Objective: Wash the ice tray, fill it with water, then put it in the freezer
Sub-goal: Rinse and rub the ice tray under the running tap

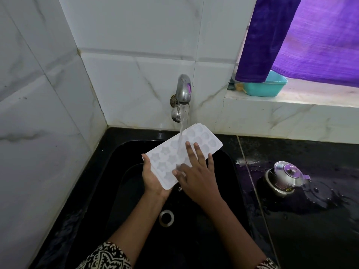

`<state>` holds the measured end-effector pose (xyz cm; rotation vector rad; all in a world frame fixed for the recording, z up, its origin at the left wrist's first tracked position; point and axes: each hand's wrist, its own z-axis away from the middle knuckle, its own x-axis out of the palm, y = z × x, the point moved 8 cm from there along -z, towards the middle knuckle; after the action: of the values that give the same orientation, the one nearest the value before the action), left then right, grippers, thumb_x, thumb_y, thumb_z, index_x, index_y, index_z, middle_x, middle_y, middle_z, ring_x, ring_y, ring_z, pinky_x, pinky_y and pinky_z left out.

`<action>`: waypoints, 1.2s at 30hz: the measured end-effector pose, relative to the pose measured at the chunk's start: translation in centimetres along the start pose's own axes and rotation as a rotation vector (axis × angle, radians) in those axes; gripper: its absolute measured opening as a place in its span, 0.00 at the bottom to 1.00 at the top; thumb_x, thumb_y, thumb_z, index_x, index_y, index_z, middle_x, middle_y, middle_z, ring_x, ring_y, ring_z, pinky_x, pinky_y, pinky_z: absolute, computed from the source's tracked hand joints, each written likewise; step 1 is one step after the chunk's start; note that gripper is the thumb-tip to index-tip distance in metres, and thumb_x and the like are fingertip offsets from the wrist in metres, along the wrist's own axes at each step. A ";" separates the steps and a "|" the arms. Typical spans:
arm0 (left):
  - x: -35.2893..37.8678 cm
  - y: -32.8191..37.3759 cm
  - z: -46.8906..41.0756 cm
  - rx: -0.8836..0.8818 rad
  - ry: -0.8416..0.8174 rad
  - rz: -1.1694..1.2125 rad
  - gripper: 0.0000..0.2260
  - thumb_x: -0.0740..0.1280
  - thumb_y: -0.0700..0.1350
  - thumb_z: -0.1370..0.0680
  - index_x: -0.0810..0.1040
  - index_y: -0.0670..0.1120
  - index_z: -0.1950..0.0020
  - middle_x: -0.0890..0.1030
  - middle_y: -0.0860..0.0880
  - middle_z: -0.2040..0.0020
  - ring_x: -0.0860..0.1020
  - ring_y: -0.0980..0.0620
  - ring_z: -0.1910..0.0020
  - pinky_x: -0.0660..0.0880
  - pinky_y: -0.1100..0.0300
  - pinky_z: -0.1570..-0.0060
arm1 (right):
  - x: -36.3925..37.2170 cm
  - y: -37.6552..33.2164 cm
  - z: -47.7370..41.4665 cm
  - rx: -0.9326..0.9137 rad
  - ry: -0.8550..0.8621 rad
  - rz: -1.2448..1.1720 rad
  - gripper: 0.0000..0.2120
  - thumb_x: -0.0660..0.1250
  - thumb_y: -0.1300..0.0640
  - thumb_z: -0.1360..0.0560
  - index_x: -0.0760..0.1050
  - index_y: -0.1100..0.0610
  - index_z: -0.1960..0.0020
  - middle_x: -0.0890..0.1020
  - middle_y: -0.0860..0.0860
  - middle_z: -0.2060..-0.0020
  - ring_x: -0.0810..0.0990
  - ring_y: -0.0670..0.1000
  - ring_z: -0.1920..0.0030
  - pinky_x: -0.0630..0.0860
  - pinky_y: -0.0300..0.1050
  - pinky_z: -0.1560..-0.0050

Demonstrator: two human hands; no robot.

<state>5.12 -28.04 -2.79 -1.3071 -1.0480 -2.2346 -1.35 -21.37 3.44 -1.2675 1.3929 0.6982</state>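
A white plastic ice tray (pixel 202 137) with star and shell shaped cells is held tilted over the black sink (pixel 136 191). My left hand (pixel 152 177) grips its near left corner from below, thumb along the edge. My right hand (pixel 196 171) lies flat on the tray's top with fingers straight and spread. Water runs from the metal tap (pixel 183 90) onto the tray's middle, just beside my right fingertips.
The sink drain (pixel 166 218) shows below my wrists. A small steel pot with a lid (pixel 283 178) stands on the wet black counter to the right. A teal tub (pixel 266 88) sits on the window ledge under a purple curtain (pixel 303 35). Tiled walls close the left and back.
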 end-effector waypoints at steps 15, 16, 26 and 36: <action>-0.1 0.0 -0.2 -0.013 -0.014 0.012 0.36 0.49 0.69 0.23 0.73 0.42 0.33 0.78 0.38 0.37 0.78 0.38 0.40 0.76 0.42 0.42 | 0.9 1.1 0.7 0.011 -0.069 -0.049 0.27 0.44 0.35 0.26 0.75 0.46 0.42 0.40 0.45 0.25 0.33 0.45 0.26 0.42 0.61 0.27; -0.1 -0.3 -0.1 -0.020 -0.012 0.006 0.36 0.49 0.69 0.23 0.73 0.42 0.33 0.78 0.38 0.36 0.78 0.37 0.40 0.74 0.42 0.40 | 0.6 1.3 0.7 0.028 -0.046 -0.043 0.26 0.44 0.35 0.25 0.76 0.46 0.46 0.41 0.46 0.25 0.32 0.46 0.26 0.41 0.60 0.27; 0.0 -0.6 0.0 -0.020 0.006 -0.017 0.37 0.49 0.70 0.23 0.72 0.42 0.32 0.78 0.38 0.37 0.78 0.38 0.40 0.75 0.44 0.42 | 0.4 1.0 0.8 0.030 -0.012 -0.034 0.24 0.46 0.36 0.25 0.76 0.47 0.47 0.45 0.48 0.24 0.38 0.48 0.24 0.43 0.61 0.28; 0.4 -0.6 -0.2 -0.017 -0.006 -0.023 0.38 0.49 0.70 0.24 0.70 0.41 0.30 0.76 0.38 0.35 0.76 0.38 0.37 0.71 0.43 0.38 | 0.3 0.5 0.9 0.095 0.016 -0.072 0.26 0.46 0.36 0.26 0.76 0.50 0.47 0.47 0.49 0.23 0.39 0.48 0.24 0.45 0.61 0.28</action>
<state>4.38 -27.77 -2.79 -1.3161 -1.0539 -2.2622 -1.49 -20.52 2.85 -1.2439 1.3707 0.5672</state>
